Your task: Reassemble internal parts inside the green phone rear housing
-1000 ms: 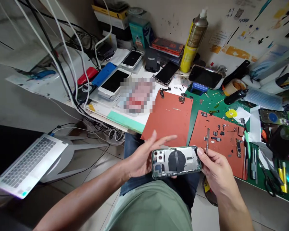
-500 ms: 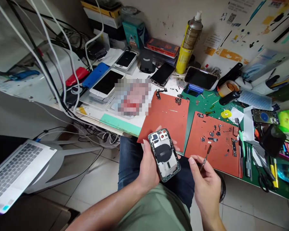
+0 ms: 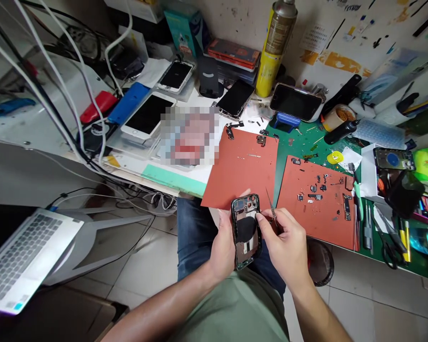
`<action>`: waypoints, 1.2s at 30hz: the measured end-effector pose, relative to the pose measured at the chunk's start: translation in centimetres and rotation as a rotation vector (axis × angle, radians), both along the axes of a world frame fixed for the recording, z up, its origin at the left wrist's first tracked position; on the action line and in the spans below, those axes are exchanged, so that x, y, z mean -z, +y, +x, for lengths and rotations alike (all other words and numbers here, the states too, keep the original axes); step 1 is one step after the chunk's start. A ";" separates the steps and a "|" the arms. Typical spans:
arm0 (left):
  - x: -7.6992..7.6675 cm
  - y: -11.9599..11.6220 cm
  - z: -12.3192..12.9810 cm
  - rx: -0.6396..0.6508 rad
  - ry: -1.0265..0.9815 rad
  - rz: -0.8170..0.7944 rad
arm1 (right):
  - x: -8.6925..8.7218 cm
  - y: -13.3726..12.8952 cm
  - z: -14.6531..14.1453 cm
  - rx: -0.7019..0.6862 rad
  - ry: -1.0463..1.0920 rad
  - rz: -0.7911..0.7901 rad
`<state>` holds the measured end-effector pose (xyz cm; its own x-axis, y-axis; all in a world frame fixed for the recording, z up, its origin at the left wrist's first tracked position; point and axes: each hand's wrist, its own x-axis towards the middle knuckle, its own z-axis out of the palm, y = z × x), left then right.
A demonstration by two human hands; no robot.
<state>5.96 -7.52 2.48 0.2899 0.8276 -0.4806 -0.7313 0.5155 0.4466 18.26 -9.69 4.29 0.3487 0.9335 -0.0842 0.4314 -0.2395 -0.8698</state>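
Observation:
My left hand (image 3: 224,247) is closed around the edge of an opened phone housing (image 3: 246,249), its bare inside turned up toward me. A dark round pad and the camera openings show within it. The housing is tilted above my lap, just off the table's front edge. My right hand (image 3: 287,242) has slim, pointed metal tweezers (image 3: 272,207) between its fingers, the point directed up and away from the housing. Its thumb and index fingertip meet at the housing's right edge. Whether they pinch a small piece there is too fine to see.
Two red-brown mats (image 3: 248,156) lie on the table; the right mat (image 3: 328,223) carries several small phone parts. Phones, a yellow spray can (image 3: 271,61), scissors (image 3: 392,259) and a brush (image 3: 356,190) surround them. White cables (image 3: 67,90) hang at left above a laptop (image 3: 32,251).
My right hand has moved left and up to the housing's right edge, and the tweezers have swung round in the fingers. The housing is turned more upright and tilted. The view has shifted slightly.

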 end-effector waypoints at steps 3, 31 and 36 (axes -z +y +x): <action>0.2 0.2 -0.1 0.001 0.001 0.018 | -0.2 -0.1 0.0 -0.003 -0.018 0.024; -0.5 0.6 -0.2 0.087 0.022 -0.044 | -0.7 -1.1 1.1 0.108 0.528 -0.096; -0.5 0.8 -0.6 0.118 -0.003 -0.050 | -1.3 -1.4 1.1 0.132 0.507 -0.092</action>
